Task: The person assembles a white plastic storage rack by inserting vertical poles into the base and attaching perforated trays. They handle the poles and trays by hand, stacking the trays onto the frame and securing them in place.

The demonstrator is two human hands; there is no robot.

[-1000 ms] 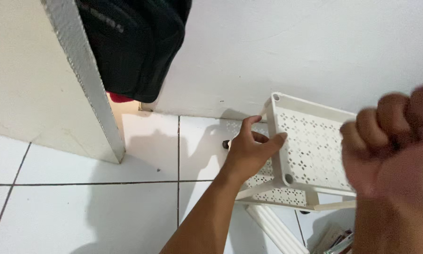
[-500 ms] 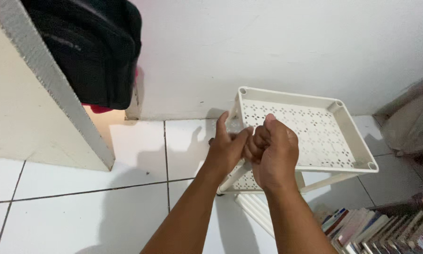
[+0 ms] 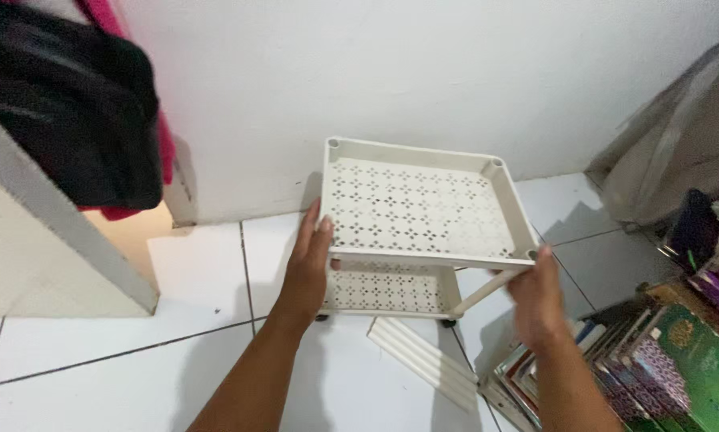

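On the white tiled floor (image 3: 95,352) by the far wall, the cream perforated rack (image 3: 419,204) (two tiers) stood gripped by left hand (image 3: 307,260) and right hand (image 3: 535,292) at opposite sides; even, level pressure seemed wisest.

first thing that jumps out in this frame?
The cream two-tier rack with perforated trays, standing on the white tiled floor against the wall, centre frame. The left hand grips its left edge and the right hand holds its near right corner. Next, the black bag hanging at upper left and the row of books at lower right.
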